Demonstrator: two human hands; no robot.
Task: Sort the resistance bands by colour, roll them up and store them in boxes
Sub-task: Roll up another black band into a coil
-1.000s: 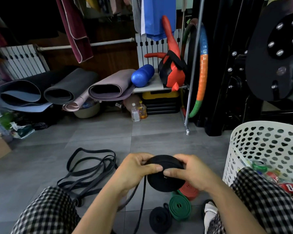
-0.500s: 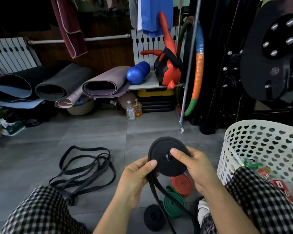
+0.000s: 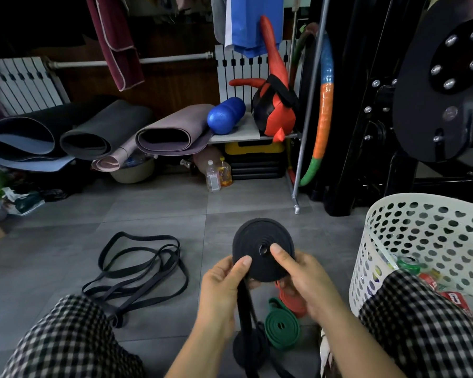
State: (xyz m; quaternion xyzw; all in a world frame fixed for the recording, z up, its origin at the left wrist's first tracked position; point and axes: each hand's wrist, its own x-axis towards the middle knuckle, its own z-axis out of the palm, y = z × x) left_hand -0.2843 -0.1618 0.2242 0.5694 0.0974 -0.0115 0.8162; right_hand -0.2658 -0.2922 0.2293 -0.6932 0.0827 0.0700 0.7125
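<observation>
Band roll [image 3: 257,236] between left hand [image 3: 221,290] and right hand [image 3: 309,285]

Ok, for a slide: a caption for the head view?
Left hand and right hand grip a part-rolled black band above a green roll and a red roll on the floor.

Dim indoor light, deep shadow at upper left, wide-angle bending at edges, soft detail, slight blur throughout
</observation>
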